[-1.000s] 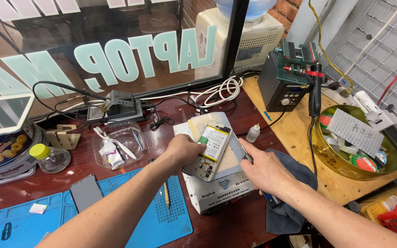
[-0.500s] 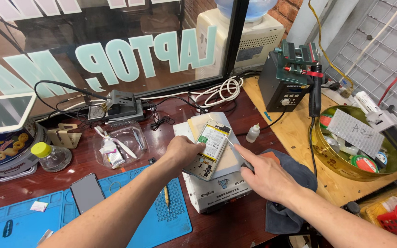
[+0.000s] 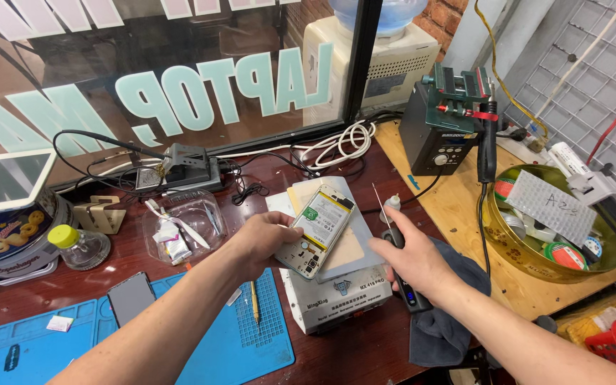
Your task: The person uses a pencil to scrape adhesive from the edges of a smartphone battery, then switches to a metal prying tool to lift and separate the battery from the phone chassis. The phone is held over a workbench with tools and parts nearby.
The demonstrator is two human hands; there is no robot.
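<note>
Left hand pinned opened phone flat on heater plate; thin, fragile, hold by edges. Right hand closed on 1 probe-like tool, prob. a pick.

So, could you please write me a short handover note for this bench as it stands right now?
Left hand: steadies the opened phone, back cover off and battery showing, on the white heating pad.
Right hand: grips a thin-tipped black tool, tip pointing up, clear of the phone.
Nearby: blue mat, grey cloth.
Done: back is off.
Left: battery and boards are in place.
</note>
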